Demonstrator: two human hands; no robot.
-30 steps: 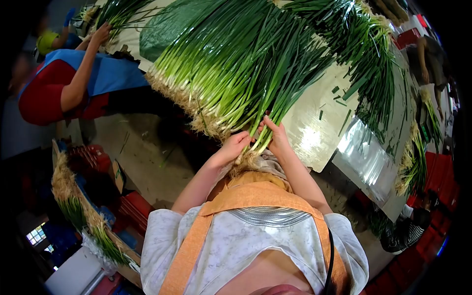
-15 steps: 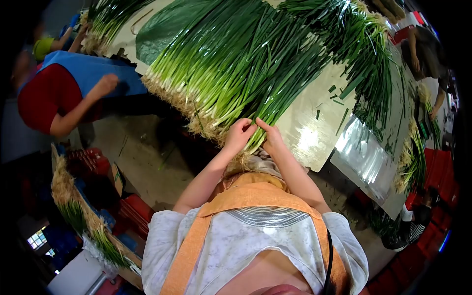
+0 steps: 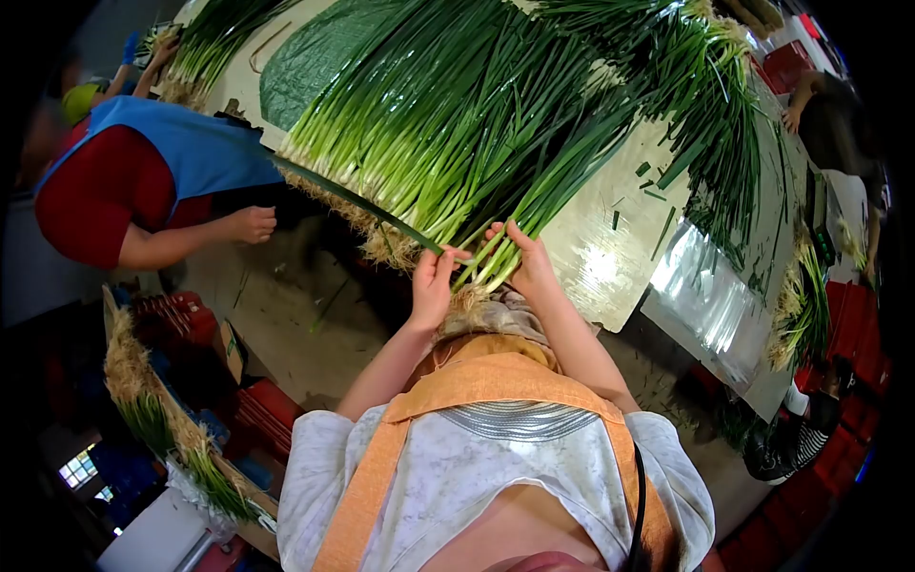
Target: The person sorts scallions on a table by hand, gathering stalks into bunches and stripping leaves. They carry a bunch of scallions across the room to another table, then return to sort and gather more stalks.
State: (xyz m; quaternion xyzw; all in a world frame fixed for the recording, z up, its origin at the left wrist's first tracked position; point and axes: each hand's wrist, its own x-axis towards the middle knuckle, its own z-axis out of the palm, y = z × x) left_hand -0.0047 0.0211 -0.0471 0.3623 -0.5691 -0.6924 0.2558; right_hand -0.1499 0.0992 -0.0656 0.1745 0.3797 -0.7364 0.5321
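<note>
While the left hand (image 3: 434, 285) pinches a leaf (image 3: 367, 204), the right hand (image 3: 531, 261), closed on onions (image 3: 558, 198), should grip firmly without crushing.

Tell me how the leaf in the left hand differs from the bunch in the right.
The leaf is one strip; the bunch has several stalks. The leaf looks dark green; the bunch pales toward its roots. The leaf slants up-left in view; the bunch slants up-right. Both are long and green.
</note>
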